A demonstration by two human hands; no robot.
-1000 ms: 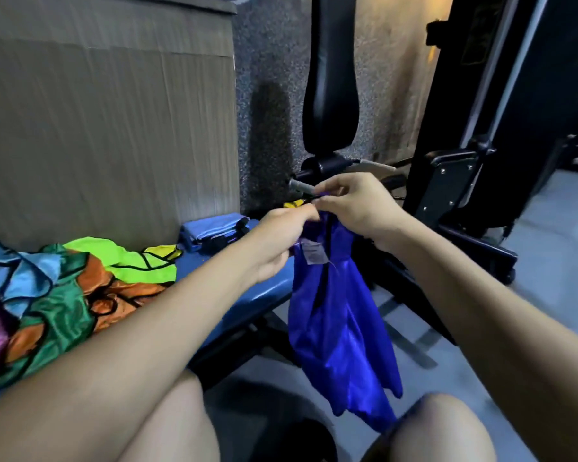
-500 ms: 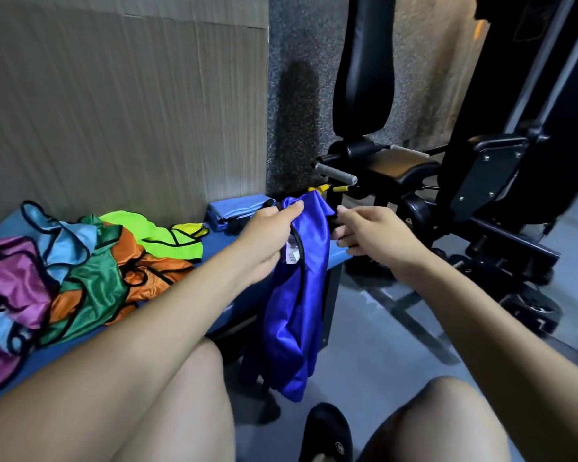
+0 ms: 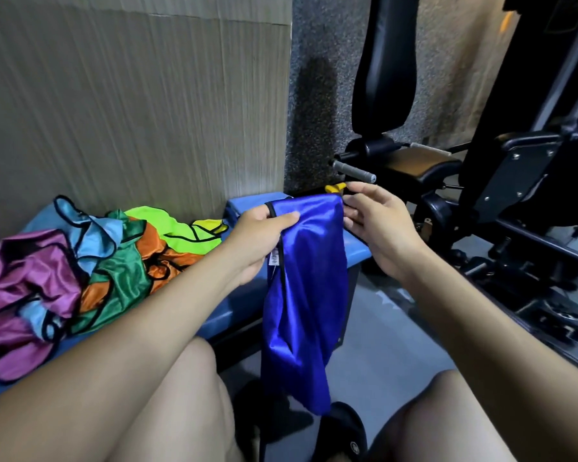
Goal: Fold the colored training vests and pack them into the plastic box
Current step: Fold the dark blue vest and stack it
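Item: blue vest (image 3: 306,278), satin-like, black-trimmed, white label near its upper edge. Location: held in the air in front of the near end of the blue bench (image 3: 354,245), hanging down between the person's knees toward the floor.

Left hand (image 3: 259,240): fingers and thumb curled round the vest's top-left edge, pinching it. Right hand (image 3: 377,228): fingers loosely spread at the vest's top-right corner; whether they touched the cloth could not be told, and no grip showed.

Stock awaiting folding: heap of vests (image 3: 80,261) in purple, light blue, green, orange and neon yellow, tangled together on the left part of the bench. A folded blue cloth (image 3: 244,203) lay at the bench's far end, mostly hidden behind the left hand. Plastic box: not in view.

Risks, as judged: the vest hung from one hand only, so the slippery fabric might slide out and drop onto the floor or the black slipper (image 3: 342,428) below. A fold begun with corners unmatched would likely come out crooked. Interlaced trims in the heap might drag several vests off together.
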